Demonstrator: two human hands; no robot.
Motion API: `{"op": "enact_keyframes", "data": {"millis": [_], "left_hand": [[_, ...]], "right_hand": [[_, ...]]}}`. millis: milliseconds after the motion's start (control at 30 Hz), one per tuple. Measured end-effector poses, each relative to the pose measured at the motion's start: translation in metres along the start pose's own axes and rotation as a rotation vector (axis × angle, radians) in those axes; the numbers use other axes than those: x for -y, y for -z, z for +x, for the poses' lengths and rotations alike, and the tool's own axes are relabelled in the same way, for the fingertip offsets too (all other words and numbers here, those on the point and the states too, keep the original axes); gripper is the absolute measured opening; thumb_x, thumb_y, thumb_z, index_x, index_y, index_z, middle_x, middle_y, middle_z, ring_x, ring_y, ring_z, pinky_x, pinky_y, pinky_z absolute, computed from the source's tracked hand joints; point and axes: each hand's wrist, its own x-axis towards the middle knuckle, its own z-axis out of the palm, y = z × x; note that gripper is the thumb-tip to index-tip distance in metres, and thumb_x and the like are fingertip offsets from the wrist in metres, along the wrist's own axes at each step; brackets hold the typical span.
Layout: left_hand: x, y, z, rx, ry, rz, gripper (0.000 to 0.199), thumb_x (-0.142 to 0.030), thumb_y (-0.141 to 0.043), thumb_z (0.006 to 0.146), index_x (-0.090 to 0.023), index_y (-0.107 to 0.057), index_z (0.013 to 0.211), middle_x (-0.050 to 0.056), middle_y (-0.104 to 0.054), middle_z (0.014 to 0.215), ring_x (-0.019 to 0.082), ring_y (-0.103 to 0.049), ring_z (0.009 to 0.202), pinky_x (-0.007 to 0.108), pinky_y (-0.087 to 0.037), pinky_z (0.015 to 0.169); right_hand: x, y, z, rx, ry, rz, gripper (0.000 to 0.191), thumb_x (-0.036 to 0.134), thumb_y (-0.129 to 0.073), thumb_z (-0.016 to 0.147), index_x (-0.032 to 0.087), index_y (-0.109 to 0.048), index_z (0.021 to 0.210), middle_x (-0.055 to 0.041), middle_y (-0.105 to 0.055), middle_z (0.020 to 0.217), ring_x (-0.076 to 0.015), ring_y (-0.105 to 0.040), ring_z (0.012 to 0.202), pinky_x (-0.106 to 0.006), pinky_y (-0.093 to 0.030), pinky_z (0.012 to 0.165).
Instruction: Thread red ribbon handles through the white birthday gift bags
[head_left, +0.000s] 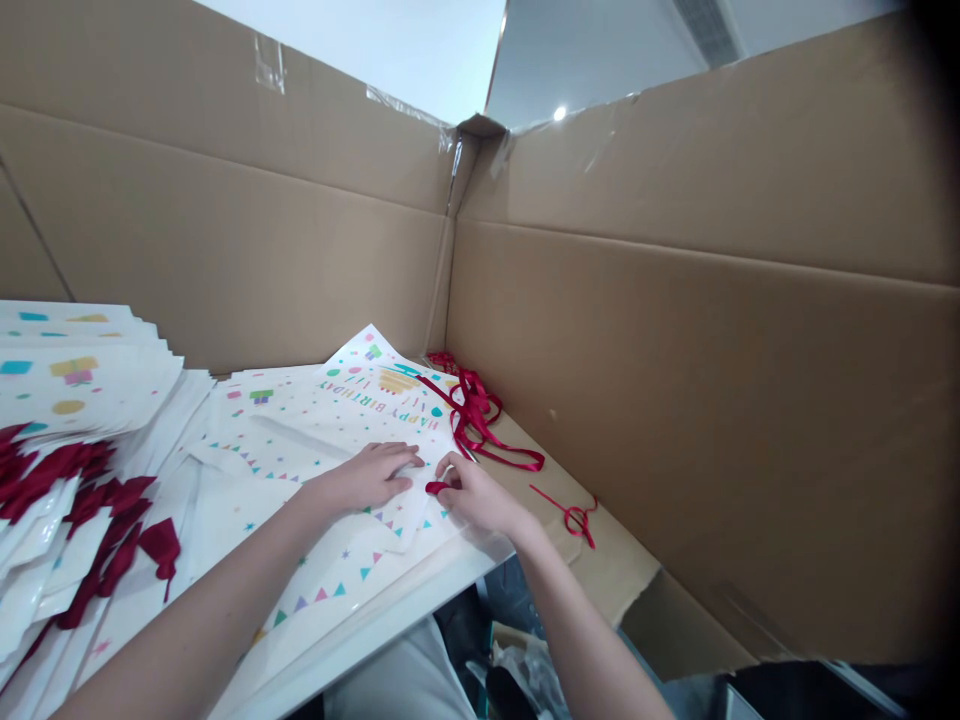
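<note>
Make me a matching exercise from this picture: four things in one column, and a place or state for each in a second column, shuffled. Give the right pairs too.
Things:
1. Left hand
2. Right hand
3. Small red ribbon knot
4. Stack of printed white bags

Places or states:
A. On the brown cardboard, apart from both hands
B. At far left, with dark red ribbons across it
C. Pinching a red ribbon end
D. Flat on the white Happy Birthday bag

Right pairs: 1-D, 2-C, 3-A, 4-B
</note>
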Motion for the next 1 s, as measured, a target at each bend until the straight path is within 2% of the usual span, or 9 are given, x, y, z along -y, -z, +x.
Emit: {"op": "enact_keyframes", "data": {"millis": [100,233,367,467,633,700,767,900,1000], "left_hand": [[0.000,0.001,-0.001,-0.012,-0.005,-0.014,0.048,-0.051,-0.042,0.100,-0.031,-0.057,0.141,0.003,-0.047,0.156,0.030,-0.035,0.148,0.048,-0.027,0.123],[-0.001,0.002,-0.002,-0.021,0.036,-0.038,0.049,-0.052,-0.043,0.099,-0.031,-0.058,0.140,0.003,-0.047,0.157,0.032,-0.036,0.147,0.048,-0.030,0.122],[-0.003,0.003,-0.001,-0.009,0.058,-0.036,0.048,-0.053,-0.045,0.097,-0.032,-0.060,0.138,0.002,-0.047,0.157,0.033,-0.035,0.148,0.048,-0.030,0.122],[-0.003,0.003,-0.001,-0.006,0.059,-0.035,0.047,-0.055,-0.045,0.097,-0.034,-0.060,0.137,0.001,-0.047,0.157,0.032,-0.035,0.148,0.048,-0.030,0.122],[-0.003,0.005,-0.001,-0.005,0.040,-0.018,0.048,-0.054,-0.044,0.098,-0.032,-0.060,0.137,0.002,-0.047,0.157,0.031,-0.035,0.148,0.046,-0.028,0.122],[-0.006,0.003,-0.001,-0.008,0.036,-0.006,0.048,-0.054,-0.043,0.099,-0.032,-0.060,0.137,0.002,-0.048,0.156,0.030,-0.036,0.148,0.046,-0.028,0.123],[-0.010,0.000,0.001,-0.021,0.030,0.003,0.048,-0.055,-0.045,0.098,-0.031,-0.060,0.137,0.003,-0.047,0.156,0.030,-0.036,0.148,0.046,-0.028,0.123],[-0.019,-0.002,0.011,-0.188,0.053,-0.048,0.042,-0.047,-0.046,0.098,-0.025,-0.062,0.131,0.008,-0.054,0.148,0.026,-0.049,0.137,0.038,-0.038,0.118],[-0.007,0.025,0.012,-0.377,0.169,-0.012,0.035,-0.032,-0.039,0.098,-0.023,-0.065,0.118,0.008,-0.063,0.131,0.022,-0.059,0.122,0.034,-0.044,0.109]], "right_hand": [[0.003,-0.010,0.012,0.015,0.014,0.008,0.030,0.016,-0.055,0.079,0.023,-0.052,0.108,0.0025,-0.064,0.082,-0.0129,-0.053,0.067,-0.024,-0.035,0.060],[0.001,-0.012,0.014,-0.002,-0.010,0.037,0.027,0.019,-0.054,0.082,0.022,-0.049,0.109,0.0029,-0.064,0.078,-0.0134,-0.052,0.066,-0.024,-0.036,0.060],[-0.005,-0.010,0.008,-0.097,-0.042,-0.019,0.018,0.021,-0.053,0.087,0.022,-0.050,0.104,0.0035,-0.059,0.072,-0.0144,-0.052,0.065,-0.025,-0.035,0.061],[-0.004,-0.011,0.006,-0.137,-0.026,-0.089,0.012,0.021,-0.056,0.086,0.022,-0.054,0.098,0.0020,-0.059,0.077,-0.0149,-0.053,0.069,-0.025,-0.035,0.063],[0.007,-0.014,0.007,-0.092,-0.031,-0.119,0.014,0.018,-0.049,0.090,0.022,-0.053,0.102,0.0010,-0.062,0.078,-0.0164,-0.056,0.074,-0.026,-0.034,0.065],[0.010,-0.014,0.007,-0.101,-0.053,-0.206,0.015,0.017,-0.049,0.091,0.022,-0.054,0.104,-0.0017,-0.064,0.082,-0.0183,-0.057,0.078,-0.027,-0.034,0.068],[0.012,-0.012,0.005,-0.170,-0.067,-0.334,0.015,0.017,-0.048,0.092,0.020,-0.056,0.104,-0.0073,-0.066,0.092,-0.0225,-0.058,0.089,-0.030,-0.036,0.073],[0.017,-0.018,0.003,-0.338,0.034,-0.505,0.021,0.015,-0.045,0.095,0.016,-0.060,0.108,-0.0167,-0.065,0.111,-0.0299,-0.055,0.109,-0.038,-0.039,0.092],[0.030,-0.035,0.004,-0.313,0.161,-0.480,0.027,0.016,-0.044,0.095,0.013,-0.062,0.115,-0.0166,-0.065,0.116,-0.0291,-0.057,0.111,-0.040,-0.042,0.099]]}}
